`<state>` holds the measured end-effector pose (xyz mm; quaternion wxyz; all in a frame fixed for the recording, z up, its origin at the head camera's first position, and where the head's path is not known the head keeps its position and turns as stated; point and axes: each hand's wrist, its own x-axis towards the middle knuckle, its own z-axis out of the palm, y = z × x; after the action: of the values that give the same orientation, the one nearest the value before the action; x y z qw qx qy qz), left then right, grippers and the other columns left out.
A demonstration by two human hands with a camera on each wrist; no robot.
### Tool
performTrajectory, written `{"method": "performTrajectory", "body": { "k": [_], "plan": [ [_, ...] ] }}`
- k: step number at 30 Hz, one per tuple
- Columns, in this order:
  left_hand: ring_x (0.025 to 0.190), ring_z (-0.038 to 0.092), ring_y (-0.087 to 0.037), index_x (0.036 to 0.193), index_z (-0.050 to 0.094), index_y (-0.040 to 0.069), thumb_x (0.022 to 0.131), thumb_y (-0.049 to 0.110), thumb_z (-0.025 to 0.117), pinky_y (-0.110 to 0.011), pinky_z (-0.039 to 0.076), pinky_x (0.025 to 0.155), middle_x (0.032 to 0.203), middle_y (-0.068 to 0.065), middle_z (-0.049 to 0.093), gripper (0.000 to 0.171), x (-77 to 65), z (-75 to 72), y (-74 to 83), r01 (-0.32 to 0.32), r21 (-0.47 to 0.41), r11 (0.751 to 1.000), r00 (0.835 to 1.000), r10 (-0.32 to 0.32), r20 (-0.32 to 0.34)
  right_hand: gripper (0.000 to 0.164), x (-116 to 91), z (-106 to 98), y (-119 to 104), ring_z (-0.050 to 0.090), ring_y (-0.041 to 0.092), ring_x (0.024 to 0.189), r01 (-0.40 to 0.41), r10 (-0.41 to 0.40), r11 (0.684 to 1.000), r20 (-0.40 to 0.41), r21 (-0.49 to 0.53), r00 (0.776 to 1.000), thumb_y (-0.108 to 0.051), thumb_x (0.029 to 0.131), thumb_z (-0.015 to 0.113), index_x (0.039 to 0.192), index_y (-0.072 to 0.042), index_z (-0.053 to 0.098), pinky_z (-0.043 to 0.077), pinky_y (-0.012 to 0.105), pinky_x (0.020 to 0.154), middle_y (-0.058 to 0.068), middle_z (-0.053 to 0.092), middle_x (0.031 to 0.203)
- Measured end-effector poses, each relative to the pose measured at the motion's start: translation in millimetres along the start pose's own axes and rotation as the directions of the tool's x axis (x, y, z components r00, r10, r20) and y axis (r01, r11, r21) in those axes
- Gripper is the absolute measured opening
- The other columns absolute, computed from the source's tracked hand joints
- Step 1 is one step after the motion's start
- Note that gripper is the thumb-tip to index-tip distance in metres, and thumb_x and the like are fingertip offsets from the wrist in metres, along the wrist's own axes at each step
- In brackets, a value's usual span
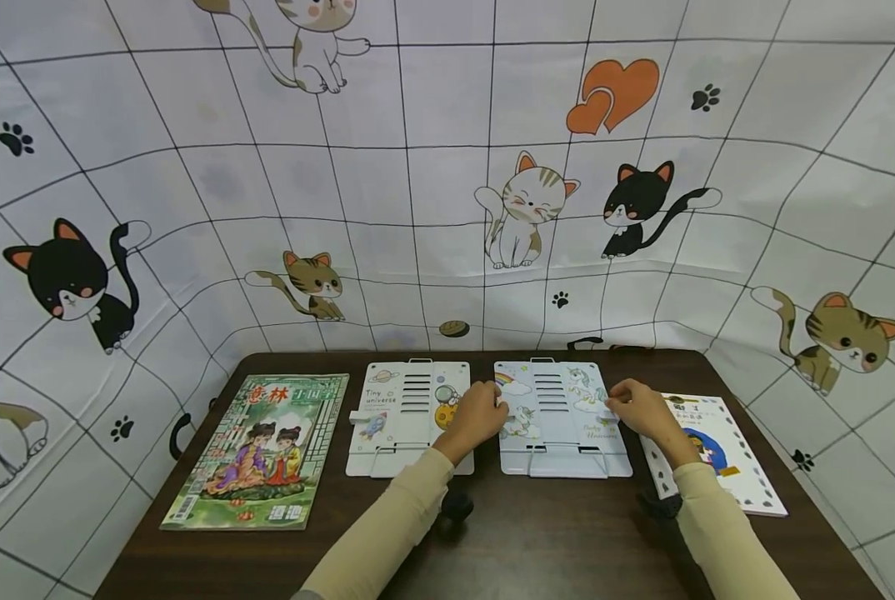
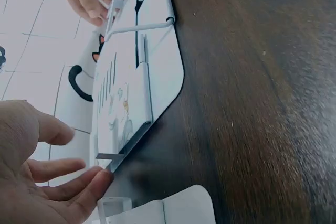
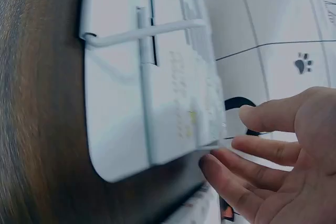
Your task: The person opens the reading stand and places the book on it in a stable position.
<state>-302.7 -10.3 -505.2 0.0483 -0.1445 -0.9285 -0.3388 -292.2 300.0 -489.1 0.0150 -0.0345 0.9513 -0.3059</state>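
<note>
The unicorn stand [image 1: 565, 419] lies right of centre on the desk [image 1: 552, 537], its lower right corner lettered, in small print, "Unicorn". At its left edge is the left hand [image 1: 480, 417], at its right edge the right hand [image 1: 645, 410]; in each grip, thumb and fingers are apart, fingertips at the edge. The wrist views show what the head view hides: this spread, and the white wire [image 2: 137, 28] standing out from the panel. Just left, partly behind the left hand, lies the other of the 2 stands, the space stand [image 1: 398, 425], reading "Tiny universe". Farther out are 1 magazine [image 1: 260, 458], titled "意林", and, right, 1 white book [image 1: 743, 467], its title too small to read
</note>
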Motion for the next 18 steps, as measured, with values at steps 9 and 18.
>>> {"method": "performTrajectory", "body": {
  "k": [9,18],
  "plan": [
    [0.068,0.055,-0.018,0.113,0.068,-0.006,0.104,0.02,0.059,-0.037,0.051,0.064,0.091,-0.013,0.069,0.029,14.1,14.2,-9.1,0.012,-0.023,1.0,0.996,-0.01,0.086,0.046,7,15,1,0.065,0.051,0.119,-0.078,0.077,0.996,0.022,0.044,0.997,-0.022,0.107,0.058,0.135,0.016,0.056,0.056,0.059,0.096,0.036,0.066,0.13],
    [0.106,0.066,-0.028,0.141,0.059,-0.008,0.107,0.018,0.055,-0.048,0.056,0.101,0.138,-0.024,0.068,0.044,7.4,-3.3,9.2,0.15,-0.145,0.978,0.985,-0.136,0.103,0.046,4,14,-4,0.061,0.052,0.124,-0.088,0.091,0.991,-0.019,0.099,0.996,-0.02,0.108,0.054,0.138,0.015,0.055,0.055,0.06,0.099,0.038,0.061,0.136]
  ]
}}
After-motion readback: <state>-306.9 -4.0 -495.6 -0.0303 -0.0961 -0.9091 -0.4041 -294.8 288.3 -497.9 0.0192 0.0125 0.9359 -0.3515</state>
